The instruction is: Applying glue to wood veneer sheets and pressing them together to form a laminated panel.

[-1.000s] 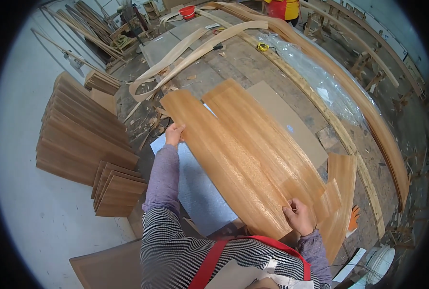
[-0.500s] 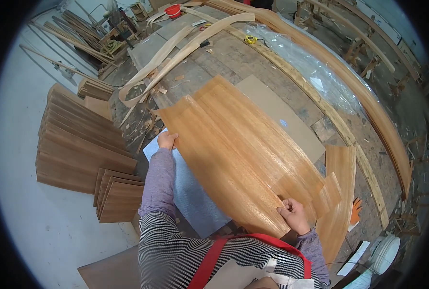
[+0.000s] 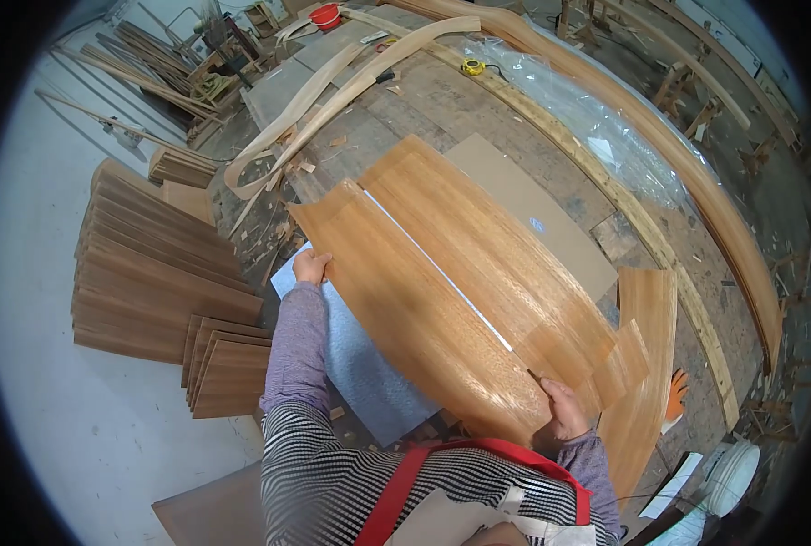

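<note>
A curved sheet of brown wood veneer (image 3: 415,318) is held between my two hands. My left hand (image 3: 312,267) is closed on its left edge, the thumb on top. At its near right end my right hand (image 3: 565,409) pinches the sheet's corner, with some fingers hidden. A second veneer sheet (image 3: 487,250) lies just beyond it, and a narrow bright gap shows between the two. Under both, a pale blue sheet (image 3: 369,378) sticks out at the left, and a flat beige board (image 3: 524,205) shows at the far side.
More veneer strips (image 3: 647,364) and an orange glove (image 3: 677,399) lie at right on the worn workbench (image 3: 424,118). Farther off are a long plank (image 3: 606,182), a yellow tape measure (image 3: 472,66), bent wood strips (image 3: 333,100) and a red bucket (image 3: 325,15). Brown panels (image 3: 151,264) lean against the left wall.
The held veneer sheet has shifted slightly toward me and left, away from the other sheet. A bright gap has opened where they overlapped. My right hand has turned a little and moved right.
</note>
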Demonstrator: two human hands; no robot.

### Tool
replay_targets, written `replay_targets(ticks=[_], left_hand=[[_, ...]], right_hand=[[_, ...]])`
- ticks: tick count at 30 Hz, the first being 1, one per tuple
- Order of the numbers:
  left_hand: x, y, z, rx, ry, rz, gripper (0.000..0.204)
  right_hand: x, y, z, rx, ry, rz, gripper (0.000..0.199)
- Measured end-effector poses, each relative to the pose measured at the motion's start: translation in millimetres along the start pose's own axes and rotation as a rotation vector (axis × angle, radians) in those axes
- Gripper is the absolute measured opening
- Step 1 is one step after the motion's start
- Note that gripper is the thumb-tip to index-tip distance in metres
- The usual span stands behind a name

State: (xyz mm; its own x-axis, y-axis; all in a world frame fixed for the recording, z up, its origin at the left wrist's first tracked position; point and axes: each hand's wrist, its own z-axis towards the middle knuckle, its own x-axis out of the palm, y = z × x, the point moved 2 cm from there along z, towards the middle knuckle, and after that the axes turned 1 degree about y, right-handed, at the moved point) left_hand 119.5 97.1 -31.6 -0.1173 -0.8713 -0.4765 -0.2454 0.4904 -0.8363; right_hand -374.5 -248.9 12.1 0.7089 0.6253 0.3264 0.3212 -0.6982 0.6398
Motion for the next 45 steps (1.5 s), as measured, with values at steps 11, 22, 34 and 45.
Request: replay_targets(ticks=[11, 22, 34, 45], left_hand=[[1, -2, -7, 0.033, 0.013, -0.063, 0.011], [10, -3, -16, 0.021, 0.043, -0.091, 0.008], [50, -65, -24, 0.779, -0.336, 0.676, 0.075], [113, -64, -23, 0.723, 0.201, 0.929, 0.091]], right_hand=[[-19, -21, -15, -0.299, -0.072, -0.057, 0.012], [-24, -26, -16, -0.376, -0.132, -0.107, 0.010], [-26, -31, -12, -0.328, -0.157, -0.072, 0.011], [-29, -36, -12, -0.239, -0.153, -0.089, 0.009]])
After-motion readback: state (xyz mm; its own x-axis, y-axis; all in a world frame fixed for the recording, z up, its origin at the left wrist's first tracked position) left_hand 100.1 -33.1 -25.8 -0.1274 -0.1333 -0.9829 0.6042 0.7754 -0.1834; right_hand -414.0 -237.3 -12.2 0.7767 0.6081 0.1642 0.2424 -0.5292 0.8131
